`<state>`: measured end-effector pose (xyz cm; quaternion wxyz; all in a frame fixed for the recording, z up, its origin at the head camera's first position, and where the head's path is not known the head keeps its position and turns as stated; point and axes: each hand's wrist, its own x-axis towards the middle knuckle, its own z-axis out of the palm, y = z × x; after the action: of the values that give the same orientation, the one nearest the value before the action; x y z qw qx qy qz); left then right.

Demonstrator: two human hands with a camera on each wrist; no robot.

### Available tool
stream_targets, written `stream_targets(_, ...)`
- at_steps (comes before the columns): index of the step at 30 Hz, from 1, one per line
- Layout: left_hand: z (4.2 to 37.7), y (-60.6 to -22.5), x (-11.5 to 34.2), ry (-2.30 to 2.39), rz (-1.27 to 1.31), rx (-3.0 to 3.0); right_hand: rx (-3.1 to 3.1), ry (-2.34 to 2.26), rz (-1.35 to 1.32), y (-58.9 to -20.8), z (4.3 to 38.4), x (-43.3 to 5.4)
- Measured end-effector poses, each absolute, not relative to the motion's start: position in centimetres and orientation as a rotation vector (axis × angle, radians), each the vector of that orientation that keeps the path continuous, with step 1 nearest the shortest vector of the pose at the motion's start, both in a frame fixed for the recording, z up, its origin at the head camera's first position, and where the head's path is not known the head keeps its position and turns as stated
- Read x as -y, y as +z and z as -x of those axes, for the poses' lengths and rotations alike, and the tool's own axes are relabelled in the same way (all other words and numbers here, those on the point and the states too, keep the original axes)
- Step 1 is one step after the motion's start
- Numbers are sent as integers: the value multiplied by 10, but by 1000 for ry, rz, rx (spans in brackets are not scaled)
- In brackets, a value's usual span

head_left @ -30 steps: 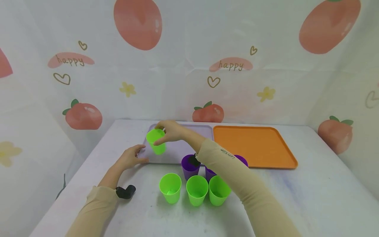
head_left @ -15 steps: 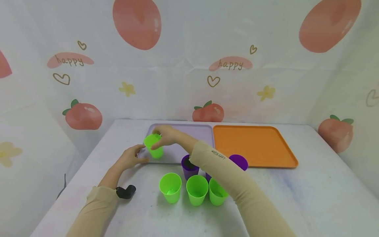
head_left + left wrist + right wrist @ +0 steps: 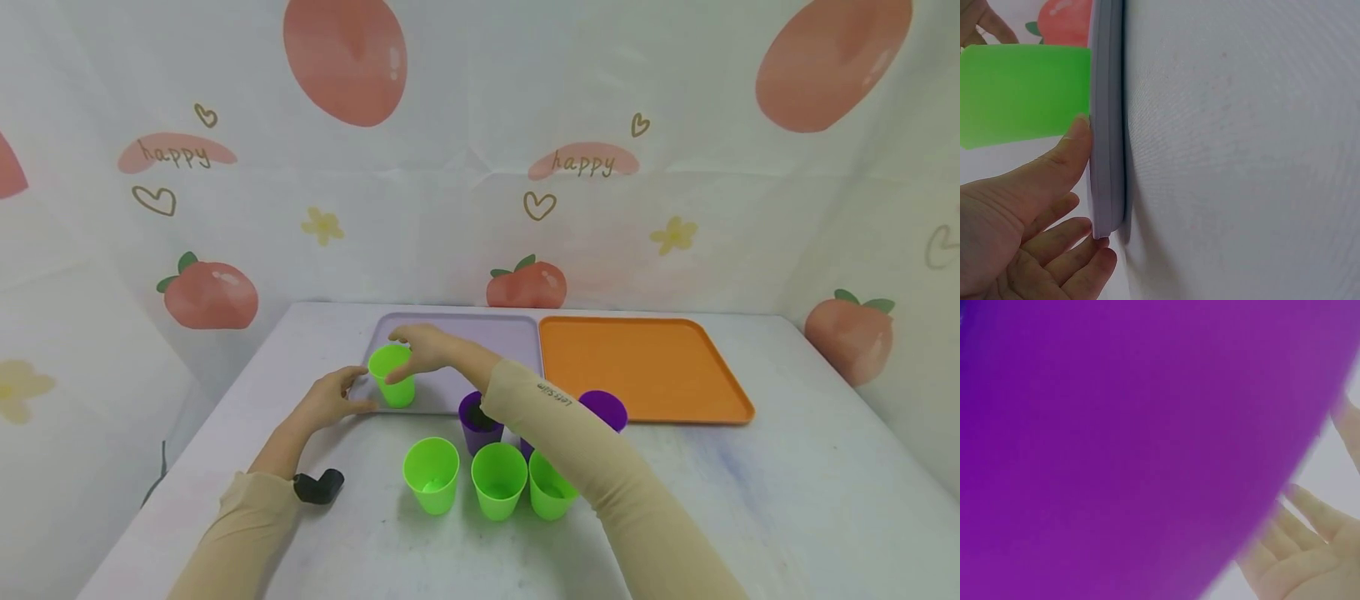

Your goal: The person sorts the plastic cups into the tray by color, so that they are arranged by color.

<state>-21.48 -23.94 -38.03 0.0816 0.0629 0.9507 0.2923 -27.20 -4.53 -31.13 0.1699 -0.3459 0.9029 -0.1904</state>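
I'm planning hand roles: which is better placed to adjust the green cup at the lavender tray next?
Right, likely: the right hand reaches around the green cup, while the left hand holds a corner of the lavender tray.

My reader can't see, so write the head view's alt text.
A spread right hand is at the rim of a lime-green cup on a lavender tray, whose near left corner the left hand touches. Nearer are three lime-green cups, with purple cups behind, partly hidden by a sleeve; an orange tray lies at right.
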Motion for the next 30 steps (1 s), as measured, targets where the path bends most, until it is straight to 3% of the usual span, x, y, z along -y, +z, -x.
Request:
stream_targets(9,214,-379,238,885,-172,-2829,-2533,-755,1004,-283,272,26)
stream_targets(19,215,-380,237,879,-166,-2842,-2539,-999,1046,-243,265,-32)
stream_targets(30,216,-384,240,884,-184,-2850,-2550,-1156,1083,-242,244,-102)
